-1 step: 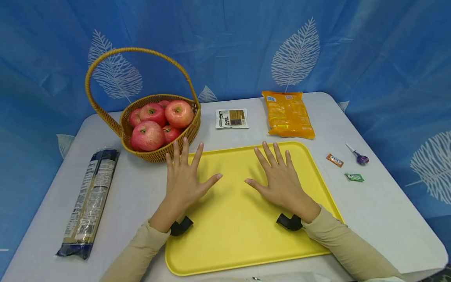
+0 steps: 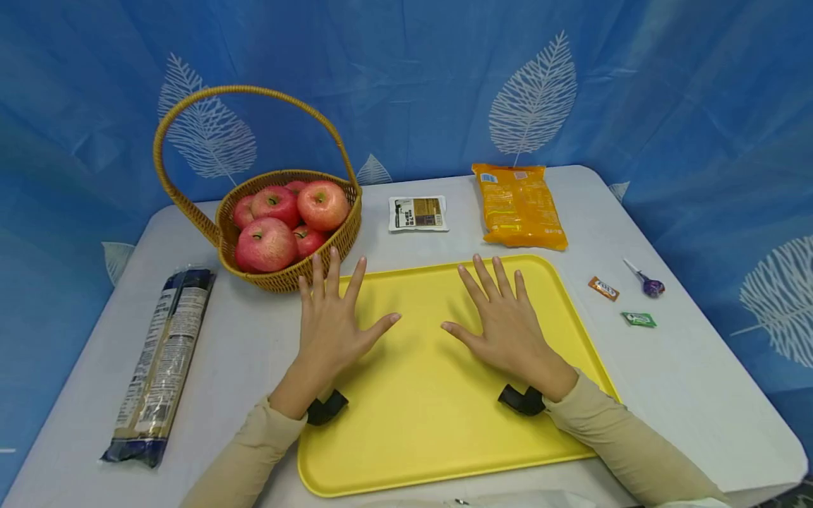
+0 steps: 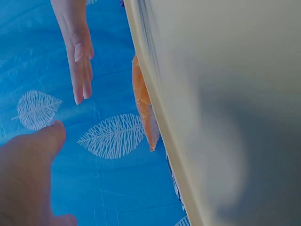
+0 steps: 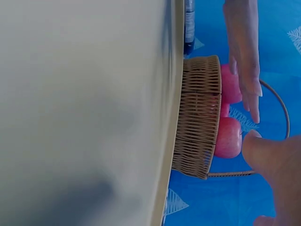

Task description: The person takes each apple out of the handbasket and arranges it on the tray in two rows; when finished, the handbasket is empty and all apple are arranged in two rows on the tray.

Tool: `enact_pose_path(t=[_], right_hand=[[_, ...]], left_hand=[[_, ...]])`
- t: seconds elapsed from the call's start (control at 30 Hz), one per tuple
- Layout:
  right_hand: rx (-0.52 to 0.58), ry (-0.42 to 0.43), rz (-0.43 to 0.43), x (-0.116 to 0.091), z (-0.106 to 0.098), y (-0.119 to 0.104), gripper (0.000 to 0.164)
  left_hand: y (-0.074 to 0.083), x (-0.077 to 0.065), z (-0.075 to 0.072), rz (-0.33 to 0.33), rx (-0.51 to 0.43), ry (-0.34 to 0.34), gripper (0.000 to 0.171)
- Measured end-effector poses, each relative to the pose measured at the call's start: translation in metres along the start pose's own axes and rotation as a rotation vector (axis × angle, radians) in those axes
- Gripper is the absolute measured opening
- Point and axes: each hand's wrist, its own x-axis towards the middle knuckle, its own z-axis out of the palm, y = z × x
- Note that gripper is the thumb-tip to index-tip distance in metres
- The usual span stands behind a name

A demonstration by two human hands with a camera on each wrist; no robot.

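Both hands hover over a yellow tray (image 2: 413,437) with fingers spread and nothing held. The left hand (image 2: 332,324) is above the tray's left part, its fingertips near the wicker basket (image 2: 288,279) in the head view. Above the tray's right part is the right hand (image 2: 504,324), palm down. Several red apples (image 2: 267,244) fill the basket, whose tall handle arches over them. In the left wrist view the left thumb (image 3: 33,150) shows at the lower left; in the right wrist view the right thumb (image 4: 273,160) shows at the lower right.
A long clear-and-blue package (image 2: 159,367) lies at the left. Behind the tray are a small white packet (image 2: 418,214) and an orange bag (image 2: 519,207). A lollipop (image 2: 651,286), an orange-brown wrapped piece (image 2: 603,288) and a green one (image 2: 638,319) lie at the right.
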Motion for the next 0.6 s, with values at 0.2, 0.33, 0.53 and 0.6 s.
enact_pose_path(t=[0.2,0.33,0.53,0.6], right_hand=[[-0.018,0.011,-0.008,-0.0002,0.0001,-0.0009,0.086],[-0.020,0.015,-0.007,0.0004,0.0010,-0.0001,0.086],[0.022,0.017,-0.003,0.0015,0.0019,0.0010,0.082],[0.069,0.023,0.001,0.0022,0.0016,0.0014,0.078]], left_hand=[[-0.0007,-0.0021,0.0011,-0.002,-0.003,0.007,0.094],[-0.0013,-0.0024,0.0017,0.004,-0.006,0.013,0.092],[-0.0033,-0.0023,0.0011,-0.020,-0.053,0.020,0.086],[-0.0047,-0.0019,0.0001,-0.036,-0.109,0.066,0.079]])
